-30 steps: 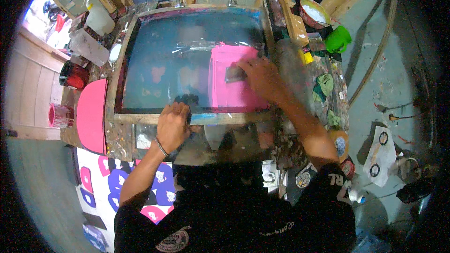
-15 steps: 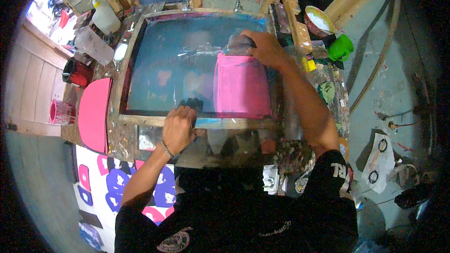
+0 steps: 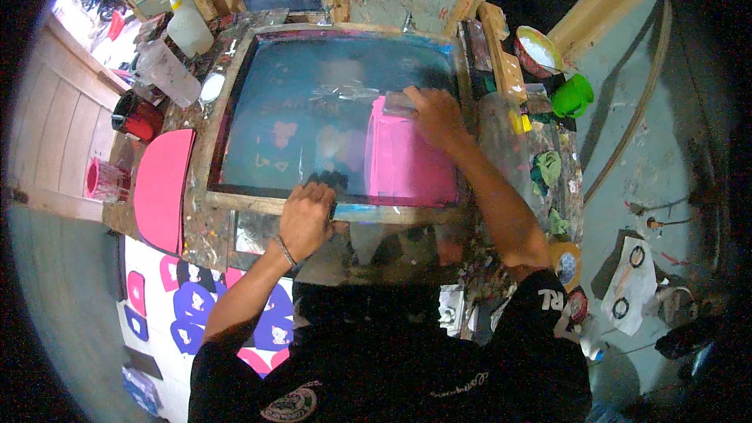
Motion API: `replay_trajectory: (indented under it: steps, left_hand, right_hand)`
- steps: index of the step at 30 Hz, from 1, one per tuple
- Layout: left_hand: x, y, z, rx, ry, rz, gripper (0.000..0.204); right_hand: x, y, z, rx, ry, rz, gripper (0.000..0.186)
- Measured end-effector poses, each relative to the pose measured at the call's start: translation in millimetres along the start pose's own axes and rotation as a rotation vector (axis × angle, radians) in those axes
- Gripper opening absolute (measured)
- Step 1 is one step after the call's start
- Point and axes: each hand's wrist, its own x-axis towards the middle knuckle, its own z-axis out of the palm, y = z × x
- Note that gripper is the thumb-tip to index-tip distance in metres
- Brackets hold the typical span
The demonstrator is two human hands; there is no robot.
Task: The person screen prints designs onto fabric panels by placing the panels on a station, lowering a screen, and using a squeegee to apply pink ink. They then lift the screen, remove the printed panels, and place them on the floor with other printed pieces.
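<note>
A wood-framed printing screen (image 3: 338,64) lies before me, its mesh blue-grey with pale figures showing through. A band of pink ink (image 3: 411,158) covers its right part. My right hand (image 3: 437,116) is closed round a squeegee (image 3: 398,106), which rests at the far end of the ink; its lower edge is hard to make out. My left hand (image 3: 307,213) lies on the near rail of the frame, fingers curled over it and closed.
Left of the screen are pink curved sheets (image 3: 163,188), a spray bottle (image 3: 189,30), a clear jug (image 3: 168,74) and a dark red cup (image 3: 137,116). At right stand a bowl of white stuff (image 3: 536,51) and a green cup (image 3: 573,95). Printed purple pieces (image 3: 193,301) lie lower left.
My right hand and the squeegee have come a little toward me, from beyond the pink band onto its far end. My left hand keeps its hold on the frame.
</note>
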Motion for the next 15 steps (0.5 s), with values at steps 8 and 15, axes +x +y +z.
replay_trajectory:
  steps: [8,15]
  left_hand:
    - [1.7,4.3,2.7,0.019,0.045,0.016,0.044]
    - [-1.0,4.1,4.9,0.05,0.028,0.016,0.047]
  right_hand:
    - [11.6,16.5,7.1,0.081,0.11,0.0,0.027]
    - [0.2,-1.9,-8.0,0.239,0.102,-0.06,0.033]
